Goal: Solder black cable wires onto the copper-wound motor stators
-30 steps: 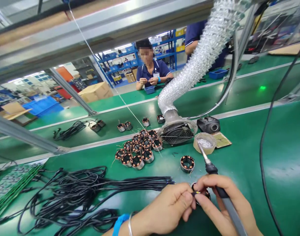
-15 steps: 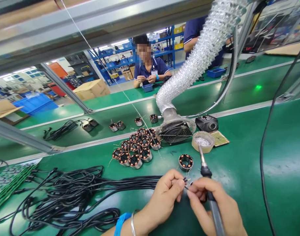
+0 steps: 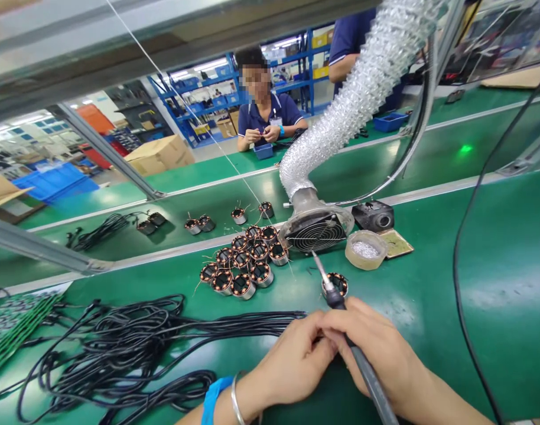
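My right hand [image 3: 376,348] is closed around a soldering iron [image 3: 367,372], whose tip points up and left toward the fan guard. Against its fingers rests my left hand [image 3: 296,357], closed in a pinch on the end of a black cable; the pinched wire ends are hidden behind the fingers. Several black cables [image 3: 252,323] run from the left into that hand. Just beyond the hands a single motor stator [image 3: 340,283] with copper windings stands on the green bench, partly covered by the iron.
Several stators [image 3: 242,285] are grouped left of a fume extractor fan [image 3: 316,236] on a silver duct [image 3: 341,106]. A solder tub [image 3: 363,260] sits to its right. Coiled cables [image 3: 119,342] cover the left bench. A hanging cord [image 3: 458,283] is at right. A co-worker [image 3: 270,118] sits opposite.
My right hand has moved left against my left hand, swinging the iron's tip from the solder tub toward the fan. The wire ends visible earlier are now covered.
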`<state>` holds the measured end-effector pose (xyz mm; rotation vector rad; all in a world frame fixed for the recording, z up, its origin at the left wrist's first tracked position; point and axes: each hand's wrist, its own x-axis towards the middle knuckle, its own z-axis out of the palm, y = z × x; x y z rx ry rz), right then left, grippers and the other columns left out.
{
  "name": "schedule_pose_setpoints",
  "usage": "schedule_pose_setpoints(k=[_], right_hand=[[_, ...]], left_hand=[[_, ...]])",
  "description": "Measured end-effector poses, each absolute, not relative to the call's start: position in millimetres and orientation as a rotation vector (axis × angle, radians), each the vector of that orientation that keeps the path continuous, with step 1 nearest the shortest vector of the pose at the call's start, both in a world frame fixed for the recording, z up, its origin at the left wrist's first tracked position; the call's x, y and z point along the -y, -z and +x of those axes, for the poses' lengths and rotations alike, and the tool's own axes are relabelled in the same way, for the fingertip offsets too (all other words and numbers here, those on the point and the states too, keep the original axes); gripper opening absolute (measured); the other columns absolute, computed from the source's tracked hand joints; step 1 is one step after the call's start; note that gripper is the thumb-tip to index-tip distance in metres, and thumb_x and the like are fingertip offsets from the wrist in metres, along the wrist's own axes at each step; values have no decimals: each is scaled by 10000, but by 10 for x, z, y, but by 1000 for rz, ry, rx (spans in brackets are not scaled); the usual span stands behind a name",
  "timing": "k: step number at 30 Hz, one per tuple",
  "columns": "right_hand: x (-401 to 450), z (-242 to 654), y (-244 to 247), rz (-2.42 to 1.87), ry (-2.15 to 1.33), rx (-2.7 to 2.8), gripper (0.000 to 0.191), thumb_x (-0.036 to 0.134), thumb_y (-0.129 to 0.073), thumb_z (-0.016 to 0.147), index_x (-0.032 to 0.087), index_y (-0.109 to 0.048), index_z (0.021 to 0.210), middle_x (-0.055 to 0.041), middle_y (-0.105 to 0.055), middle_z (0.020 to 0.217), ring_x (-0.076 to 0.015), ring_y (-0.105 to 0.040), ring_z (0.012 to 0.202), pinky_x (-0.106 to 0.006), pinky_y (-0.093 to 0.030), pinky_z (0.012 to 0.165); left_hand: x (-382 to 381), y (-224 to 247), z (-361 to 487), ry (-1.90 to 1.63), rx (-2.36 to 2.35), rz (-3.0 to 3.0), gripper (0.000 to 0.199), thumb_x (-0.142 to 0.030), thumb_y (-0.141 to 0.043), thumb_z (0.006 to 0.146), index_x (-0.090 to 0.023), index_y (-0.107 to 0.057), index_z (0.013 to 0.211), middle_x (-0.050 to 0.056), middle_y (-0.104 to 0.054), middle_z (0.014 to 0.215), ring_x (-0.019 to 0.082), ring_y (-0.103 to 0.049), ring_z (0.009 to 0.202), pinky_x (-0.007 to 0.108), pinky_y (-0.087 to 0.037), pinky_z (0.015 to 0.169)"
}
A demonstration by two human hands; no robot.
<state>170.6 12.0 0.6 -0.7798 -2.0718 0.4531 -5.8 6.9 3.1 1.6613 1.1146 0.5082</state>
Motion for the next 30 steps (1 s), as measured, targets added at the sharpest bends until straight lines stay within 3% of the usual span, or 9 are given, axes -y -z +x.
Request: schedule_pose_setpoints(k=[11,16,20,25,30], right_hand=[[-148,1886,-8,-874,-675,2078,235,93,-485,933,243,-526,1109,20,-637,824,-118,-626,713,-216,-518,652],[-125,1822,29,-854,-644,2005,195,88,-505,918,234,-551,1037,20,-642,816,-111,-632,697,-200,-523,639],[-94,1765,119,-931,-624,1876,158,111,-573,896,242,-570,984,38,-669,780,-105,-653,637,-189,-538,619],[-34,1886,128,-995,-626,1886,235,130,-536,945,247,-613,1133,-12,-705,887,-130,-692,729,-206,-564,638],[83,2092,-113,-1015,-501,1986,390,166,-517,968,257,-517,1347,-9,-729,933,-135,-707,803,-200,-575,709]], left_hand=[[-140,54,-136,-573,-970,1274,267,-416,-573,878,-169,-522,790,-29,-529,646,116,-442,629,239,-343,645],[-140,41,-57,-579,-955,1009,367,-501,-672,754,-167,-525,716,-94,-354,527,69,-241,482,224,-200,506],[-87,67,-22,-691,-1063,964,285,-408,-653,740,-177,-508,655,-103,-292,500,71,-214,487,222,-199,515],[-23,134,11,-755,-1258,993,136,-292,-546,716,-185,-523,636,-88,-318,489,90,-268,496,224,-229,523],[-39,140,37,-755,-1296,1025,132,-285,-521,714,-185,-538,630,-76,-354,505,97,-298,508,231,-262,536]])
